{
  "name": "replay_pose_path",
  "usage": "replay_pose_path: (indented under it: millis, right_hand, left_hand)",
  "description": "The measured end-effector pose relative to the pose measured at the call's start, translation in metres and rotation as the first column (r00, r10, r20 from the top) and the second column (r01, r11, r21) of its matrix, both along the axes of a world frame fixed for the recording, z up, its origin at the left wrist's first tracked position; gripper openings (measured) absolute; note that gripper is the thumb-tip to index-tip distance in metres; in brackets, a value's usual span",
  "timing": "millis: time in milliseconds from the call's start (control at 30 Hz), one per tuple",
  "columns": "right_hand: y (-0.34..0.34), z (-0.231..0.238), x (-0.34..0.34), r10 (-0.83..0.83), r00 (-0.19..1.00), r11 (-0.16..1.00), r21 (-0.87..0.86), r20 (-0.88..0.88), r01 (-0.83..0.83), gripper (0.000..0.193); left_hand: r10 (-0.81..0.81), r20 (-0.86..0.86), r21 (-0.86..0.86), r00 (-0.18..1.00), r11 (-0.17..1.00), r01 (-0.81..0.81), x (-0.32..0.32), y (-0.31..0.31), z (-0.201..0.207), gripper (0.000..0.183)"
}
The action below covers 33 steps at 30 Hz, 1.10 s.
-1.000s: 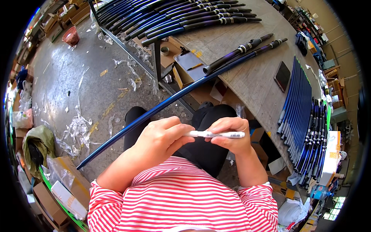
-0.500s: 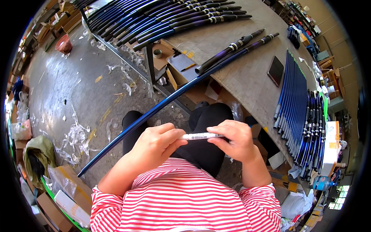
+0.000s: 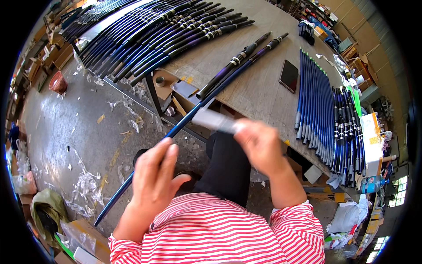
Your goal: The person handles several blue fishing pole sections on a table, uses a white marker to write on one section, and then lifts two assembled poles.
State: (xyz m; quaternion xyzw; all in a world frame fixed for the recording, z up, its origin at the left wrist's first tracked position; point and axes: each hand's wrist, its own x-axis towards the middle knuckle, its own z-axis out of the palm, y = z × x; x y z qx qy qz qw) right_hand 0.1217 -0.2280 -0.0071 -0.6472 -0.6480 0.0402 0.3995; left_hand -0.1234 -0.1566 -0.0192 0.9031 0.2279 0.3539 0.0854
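Note:
My right hand (image 3: 259, 143) grips a white marker pen (image 3: 213, 119), smeared by motion, which points left toward a long blue fishing rod (image 3: 180, 125). My left hand (image 3: 154, 174) has let its fingers stretch out, thumb apart, with nothing in it. Its fingertips overlap the blue rod in the picture; whether they touch it I cannot tell. From the table the rod slants down past my left hand toward the floor. A second dark rod (image 3: 224, 72) with a reel seat lies next to it on the table (image 3: 259, 83).
Many dark rods (image 3: 176, 39) lie fanned along the far table edge. A black phone (image 3: 289, 75) and a row of blue rod sections (image 3: 313, 105) lie to the right. Plastic scraps (image 3: 85, 185) litter the floor at left, near a red basket (image 3: 57, 82).
Both hands held the marker pen between them before. My left hand has come off it and opened, moving left and down, while my right hand swings the pen up. The view has shifted right.

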Motion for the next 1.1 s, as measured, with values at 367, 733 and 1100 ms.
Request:
replay_pose_path:
  millis: [367,733,1100]
  right_hand:
    - [0.049,-0.027,0.133,-0.508,0.41,0.651,0.026,0.758,0.759,0.023]
    - [0.142,-0.012,0.119,-0.582,0.702,0.664,-0.26,0.41,0.701,0.034]
    - [0.159,-0.033,0.145,-0.645,0.69,0.76,-0.372,-0.327,0.533,0.031]
  left_hand:
    - [0.463,-0.454,-0.268,0.761,0.743,-0.613,-0.199,-0.013,0.021,0.033]
    - [0.3,-0.462,-0.831,0.835,0.182,-0.525,-0.223,-0.025,-0.009,0.035]
    - [0.141,-0.729,-0.536,0.67,0.491,-0.687,-0.144,-0.025,0.021,0.032]
